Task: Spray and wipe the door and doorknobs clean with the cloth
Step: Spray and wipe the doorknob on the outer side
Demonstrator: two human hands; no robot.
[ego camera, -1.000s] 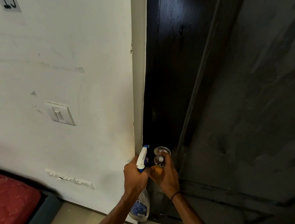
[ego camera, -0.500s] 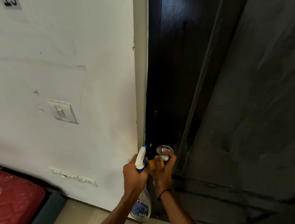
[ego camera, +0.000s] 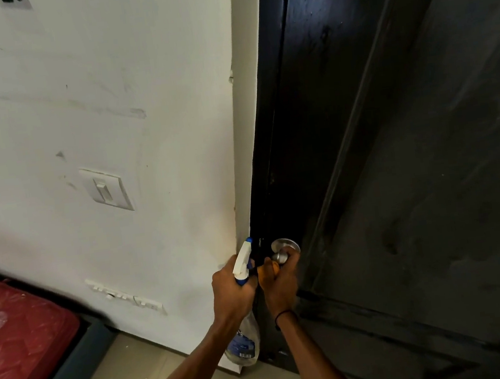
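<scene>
A dark wooden door (ego camera: 394, 157) fills the right half of the view. Its silver doorknob (ego camera: 284, 249) sits low on the door's left edge. My right hand (ego camera: 279, 282) is curled around the knob with an orange cloth (ego camera: 268, 269) bunched between palm and knob; most of the cloth is hidden. My left hand (ego camera: 232, 291) grips the neck of a clear spray bottle (ego camera: 244, 342) with a white and blue trigger head, just left of the knob. The nozzle points up toward the door edge.
A white wall (ego camera: 107, 96) with a light switch (ego camera: 106, 188) and a low socket strip (ego camera: 123, 295) stands to the left. A red mattress (ego camera: 17, 346) on a dark frame lies at lower left. Beige floor (ego camera: 132, 374) runs below.
My right hand with the cloth has shifted a little round the knob. My left hand keeps the bottle in the same place beside it. The camera has tilted slightly.
</scene>
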